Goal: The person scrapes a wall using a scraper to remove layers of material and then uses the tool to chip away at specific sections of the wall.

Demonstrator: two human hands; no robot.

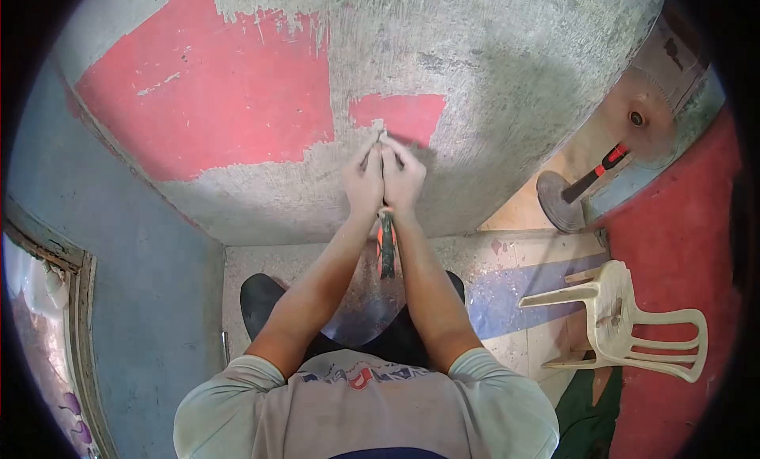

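My left hand (363, 186) and my right hand (404, 182) are side by side in front of the wall (507, 87), fingers closed and fingertips nearly meeting. Both grip a slim hand tool with an orange and black handle (387, 249), which hangs out below my wrists. Its upper part is mostly hidden between my palms, so I cannot tell its exact kind. The fingertips overlap the lower edge of a small pink paint patch (402, 113). To the left spreads a larger pink patch (229, 95) with ragged edges, and bare grey plaster surrounds both.
A pedestal fan (582, 191) with a red and black pole stands at the right. Nearer me on that side is a white plastic chair (613, 305). Paint flakes litter the tiled floor (495, 261). A blue-grey wall (150, 301) closes off the left.
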